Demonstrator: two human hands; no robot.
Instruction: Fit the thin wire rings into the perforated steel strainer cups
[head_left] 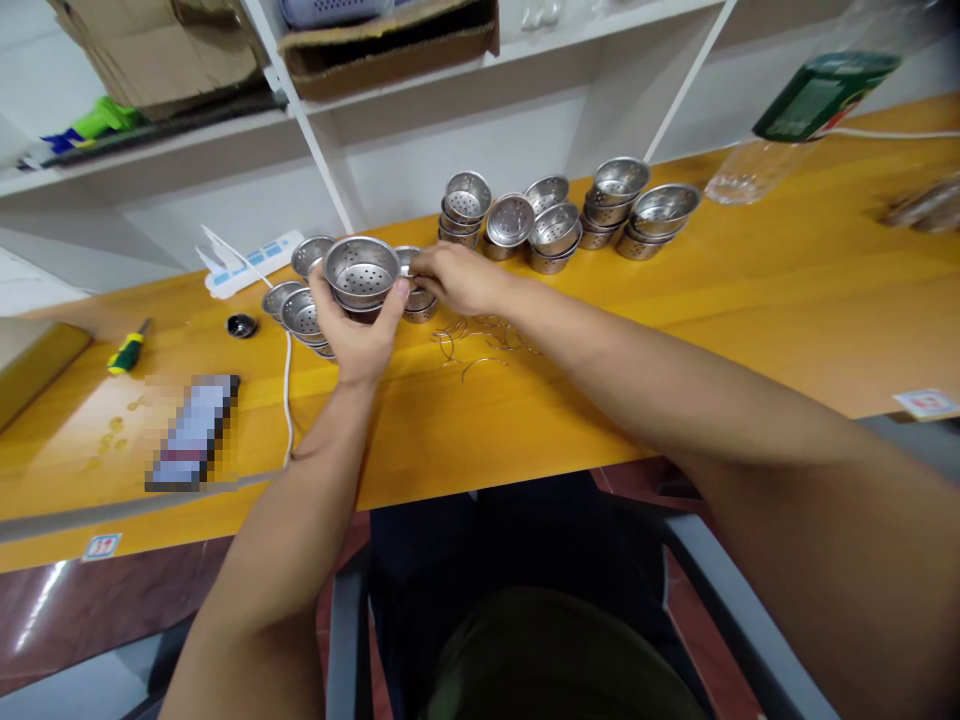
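Note:
My left hand [356,335] is wrapped round a perforated metal cup [363,270], thumb on its right side, raised above the table. Another cup seems nested under it. To its right, my right hand [457,277] has its fingers bent at a stack of similar cups [420,308]; whether they grip a rim there I cannot make out. More strainer cups [301,315] stand just left of my left hand. Several thin curved wires [480,345] lie loose on the table below my right wrist.
Stacks of perforated cups [555,230] line the back of the table [480,430]. A phone [195,430], screwdriver [129,350], small dark round object [241,325], white cable [288,400] and power strip [255,262] are at left. A plastic bottle [795,130] stands at back right.

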